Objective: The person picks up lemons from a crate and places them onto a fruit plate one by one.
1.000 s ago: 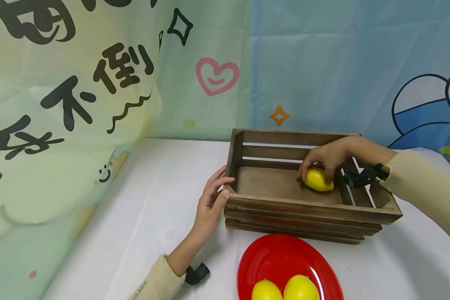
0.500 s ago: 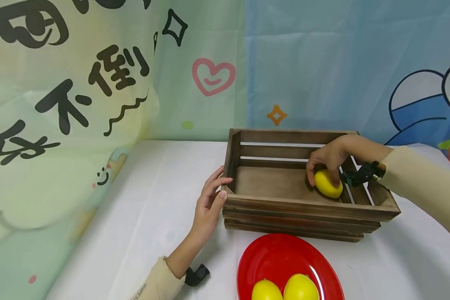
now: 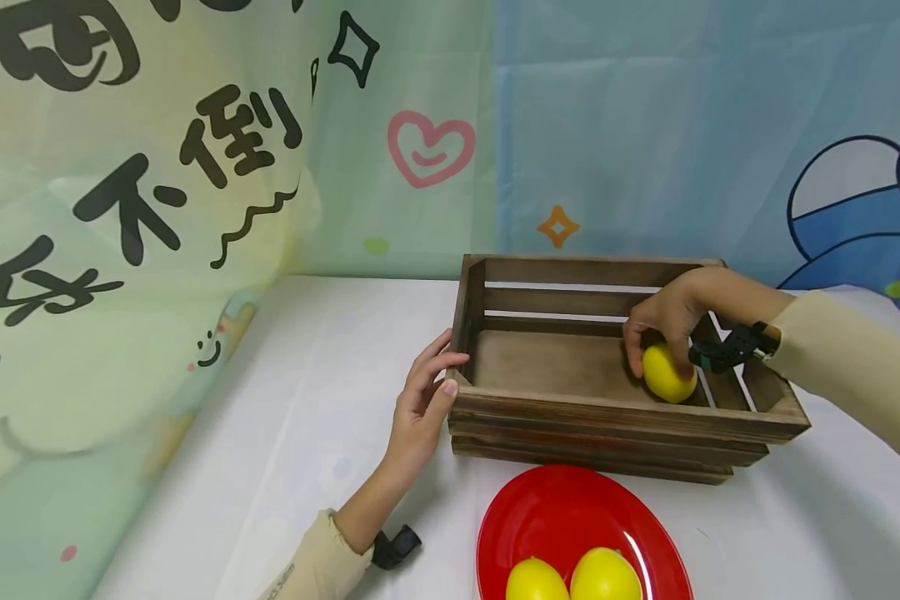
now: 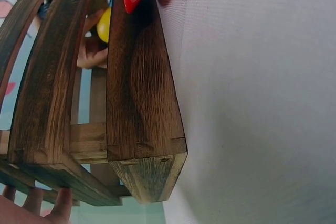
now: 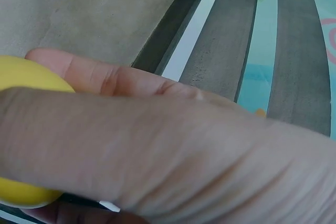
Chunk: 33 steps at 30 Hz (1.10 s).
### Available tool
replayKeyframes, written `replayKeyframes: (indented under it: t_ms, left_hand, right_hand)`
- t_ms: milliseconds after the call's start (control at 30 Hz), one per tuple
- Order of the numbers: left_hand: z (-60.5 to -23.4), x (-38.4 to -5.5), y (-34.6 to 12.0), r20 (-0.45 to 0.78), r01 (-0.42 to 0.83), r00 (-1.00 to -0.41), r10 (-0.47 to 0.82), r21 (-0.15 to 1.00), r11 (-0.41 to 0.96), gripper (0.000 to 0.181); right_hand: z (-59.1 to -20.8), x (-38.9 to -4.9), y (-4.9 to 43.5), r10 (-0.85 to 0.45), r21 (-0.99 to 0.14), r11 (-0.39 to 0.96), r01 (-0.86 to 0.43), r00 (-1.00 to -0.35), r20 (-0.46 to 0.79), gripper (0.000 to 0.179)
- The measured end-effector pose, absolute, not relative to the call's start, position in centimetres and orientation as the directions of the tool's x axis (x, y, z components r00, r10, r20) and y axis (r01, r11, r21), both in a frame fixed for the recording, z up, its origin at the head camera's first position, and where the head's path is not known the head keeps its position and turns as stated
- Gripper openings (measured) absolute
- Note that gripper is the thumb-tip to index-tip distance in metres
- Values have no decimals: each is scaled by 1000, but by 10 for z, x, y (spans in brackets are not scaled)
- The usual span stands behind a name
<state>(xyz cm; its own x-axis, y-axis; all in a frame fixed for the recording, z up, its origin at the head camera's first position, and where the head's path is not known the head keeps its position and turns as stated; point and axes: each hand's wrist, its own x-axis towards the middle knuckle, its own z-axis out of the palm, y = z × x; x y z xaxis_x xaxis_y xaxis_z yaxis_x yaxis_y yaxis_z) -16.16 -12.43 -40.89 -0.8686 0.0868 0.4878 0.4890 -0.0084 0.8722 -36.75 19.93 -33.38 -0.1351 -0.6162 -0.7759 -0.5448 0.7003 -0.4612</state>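
Note:
A dark wooden slatted crate stands on the white table. Inside it, at the right end, my right hand grips a yellow lemon from above, thumb on one side and fingers on the other. The right wrist view has the thumb crossing in front of the lemon. My left hand rests with extended fingers against the crate's left end, fingertips at its top rim. In the left wrist view those fingers touch the crate's end slats.
A red plate lies in front of the crate, close to its front side. It bears two more lemons, cut off by the lower picture edge. A printed cloth backdrop hangs right behind the crate.
My right hand has moved the lemon to the right inside the crate, toward its right end, turning it somewhat. The left hand stays at the crate's left end.

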Motion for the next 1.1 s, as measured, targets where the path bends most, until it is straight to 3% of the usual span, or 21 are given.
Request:
replayKeyframes:
  t_ms: [300,467,667,967,1100]
  left_hand:
    - [-410,-160,-123,479,479,-874,81,878,-10,32]
    - [-409,-159,-123,480,481,-873,83,877,-13,32]
    - [-408,-160,-123,487,487,-869,87,873,-19,32]
    - [-408,-161,-122,494,493,-865,87,869,-27,32]
    - [-408,-160,-122,489,489,-868,90,872,-24,32]
  right_hand:
    - [-337,-365,198,-568,-511,768,-387,-42,-822,45]
    - [-337,-364,196,-569,-518,765,-383,-26,-822,45]
    - [-335,-364,196,-609,-587,760,-280,8,-793,51]
    - [-333,-371,199,-717,-742,668,-50,222,-660,55]
    - [-332,-373,201,-740,-764,645,19,265,-619,50]
